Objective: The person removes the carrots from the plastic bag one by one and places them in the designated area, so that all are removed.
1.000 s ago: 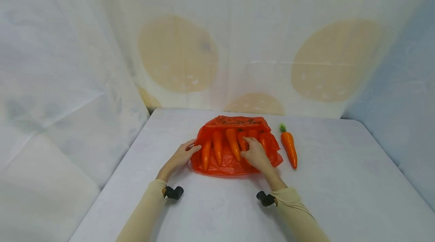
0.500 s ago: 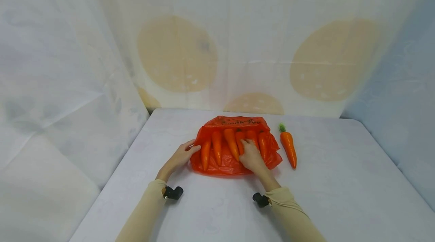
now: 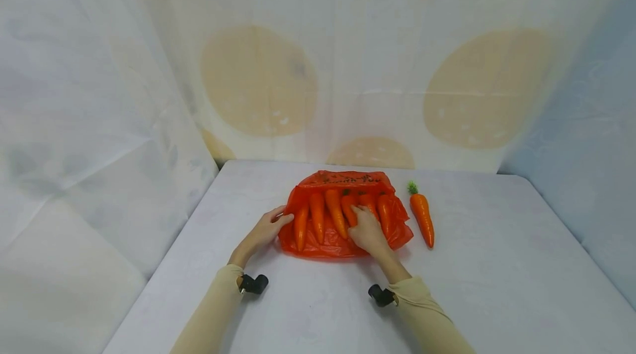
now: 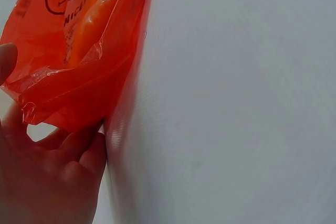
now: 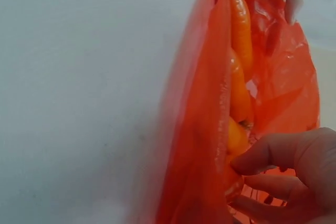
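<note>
A red plastic bag [image 3: 325, 250] lies with its mouth open on the table, black print on its far flap. Several orange carrots [image 3: 316, 218] rest side by side inside it. At the bag's left edge, my left hand [image 3: 265, 227] holds the plastic, thumb on the inner side and fingers beneath, as the left wrist view shows. My right hand [image 3: 369, 231] reaches into the bag and pinches a carrot [image 3: 349, 207] near the middle of the row. The right wrist view has thumb and fingertips at that carrot's side; its lower part is hidden by the hand.
One more carrot [image 3: 422, 220] with a green top lies on the white table [image 3: 497, 276], just right of the bag. White cloth walls [image 3: 372, 111] with yellow circles enclose the table at the back and sides.
My right hand has shifted slightly left inside the bag, and the carrot at its fingers has moved left toward its neighbour. The left hand stays in place at the bag's edge.
</note>
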Action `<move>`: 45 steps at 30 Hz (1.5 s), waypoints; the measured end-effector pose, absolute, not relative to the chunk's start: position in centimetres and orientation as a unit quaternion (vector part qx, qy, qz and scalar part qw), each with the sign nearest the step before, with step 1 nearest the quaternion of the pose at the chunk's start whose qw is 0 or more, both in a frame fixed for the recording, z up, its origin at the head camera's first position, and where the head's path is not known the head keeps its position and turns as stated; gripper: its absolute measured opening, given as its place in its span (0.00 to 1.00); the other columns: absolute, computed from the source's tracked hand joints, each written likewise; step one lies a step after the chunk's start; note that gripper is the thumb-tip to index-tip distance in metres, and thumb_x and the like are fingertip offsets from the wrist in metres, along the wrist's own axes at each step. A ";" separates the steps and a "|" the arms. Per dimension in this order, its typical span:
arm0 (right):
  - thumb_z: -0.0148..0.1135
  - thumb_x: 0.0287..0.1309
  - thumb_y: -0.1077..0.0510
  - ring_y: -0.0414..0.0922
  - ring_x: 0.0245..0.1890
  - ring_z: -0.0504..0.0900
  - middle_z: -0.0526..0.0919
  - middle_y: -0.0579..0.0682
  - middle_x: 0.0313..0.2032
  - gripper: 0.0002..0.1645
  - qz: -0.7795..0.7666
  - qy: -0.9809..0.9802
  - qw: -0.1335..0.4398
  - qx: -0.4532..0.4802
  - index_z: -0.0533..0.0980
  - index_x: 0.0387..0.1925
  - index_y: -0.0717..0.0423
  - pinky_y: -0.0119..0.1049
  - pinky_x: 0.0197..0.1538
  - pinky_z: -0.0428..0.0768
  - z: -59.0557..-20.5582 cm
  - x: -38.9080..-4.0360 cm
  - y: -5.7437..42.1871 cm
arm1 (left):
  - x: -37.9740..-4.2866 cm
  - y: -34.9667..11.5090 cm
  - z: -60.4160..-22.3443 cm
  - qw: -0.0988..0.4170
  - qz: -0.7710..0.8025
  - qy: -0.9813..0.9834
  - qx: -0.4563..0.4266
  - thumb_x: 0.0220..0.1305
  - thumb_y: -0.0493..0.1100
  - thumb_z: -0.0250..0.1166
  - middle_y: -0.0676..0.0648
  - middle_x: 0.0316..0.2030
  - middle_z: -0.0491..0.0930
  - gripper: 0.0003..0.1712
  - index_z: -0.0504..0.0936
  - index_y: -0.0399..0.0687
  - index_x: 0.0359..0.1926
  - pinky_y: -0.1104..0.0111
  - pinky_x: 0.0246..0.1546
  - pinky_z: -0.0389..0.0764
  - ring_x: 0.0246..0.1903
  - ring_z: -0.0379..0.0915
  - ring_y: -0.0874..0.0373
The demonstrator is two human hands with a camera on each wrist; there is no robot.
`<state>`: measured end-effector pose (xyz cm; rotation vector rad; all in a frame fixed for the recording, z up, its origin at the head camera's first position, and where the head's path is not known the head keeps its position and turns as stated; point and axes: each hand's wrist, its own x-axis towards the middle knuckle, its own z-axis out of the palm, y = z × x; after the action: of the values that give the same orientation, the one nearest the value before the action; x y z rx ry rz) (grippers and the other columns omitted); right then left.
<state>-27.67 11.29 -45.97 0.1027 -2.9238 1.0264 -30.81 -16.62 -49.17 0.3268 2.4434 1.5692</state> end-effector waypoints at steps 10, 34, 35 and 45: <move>0.63 0.53 0.67 0.63 0.66 0.68 0.68 0.65 0.67 0.37 0.359 -0.932 0.033 0.041 0.68 0.67 0.66 0.58 0.68 0.66 -44.3 -26.9 11.2 | -30.7 -16.9 -49.0 0.114 0.530 0.834 0.103 0.70 0.62 0.57 0.48 0.67 0.70 0.34 0.67 0.57 0.72 0.45 0.68 0.64 0.65 0.65 0.48; 0.59 0.54 0.67 0.57 0.60 0.72 0.70 0.60 0.67 0.36 0.394 -0.913 0.006 0.107 0.70 0.68 0.59 0.55 0.60 0.76 -42.7 -25.5 13.7 | -30.6 -17.0 -49.0 0.113 0.534 0.832 0.098 0.69 0.63 0.57 0.48 0.67 0.70 0.35 0.67 0.57 0.72 0.44 0.68 0.63 0.66 0.65 0.49; 0.59 0.54 0.67 0.57 0.60 0.71 0.70 0.60 0.67 0.36 0.394 -0.913 0.003 0.107 0.70 0.68 0.58 0.54 0.60 0.76 -42.7 -25.4 13.8 | -30.7 -17.0 -49.0 0.112 0.533 0.833 0.099 0.69 0.62 0.57 0.48 0.67 0.70 0.35 0.66 0.57 0.72 0.44 0.68 0.63 0.66 0.65 0.48; 0.58 0.55 0.67 0.54 0.57 0.73 0.71 0.57 0.66 0.35 0.409 -0.904 -0.021 0.121 0.71 0.67 0.55 0.52 0.58 0.78 -42.4 -24.8 14.4 | -30.6 -17.1 -48.9 0.115 0.531 0.834 0.098 0.69 0.62 0.58 0.49 0.67 0.71 0.34 0.67 0.58 0.72 0.45 0.68 0.63 0.65 0.66 0.49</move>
<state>-24.76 14.41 -42.42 0.3843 -2.8796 1.3018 -30.57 -17.08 -48.86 0.2887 2.4449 1.5553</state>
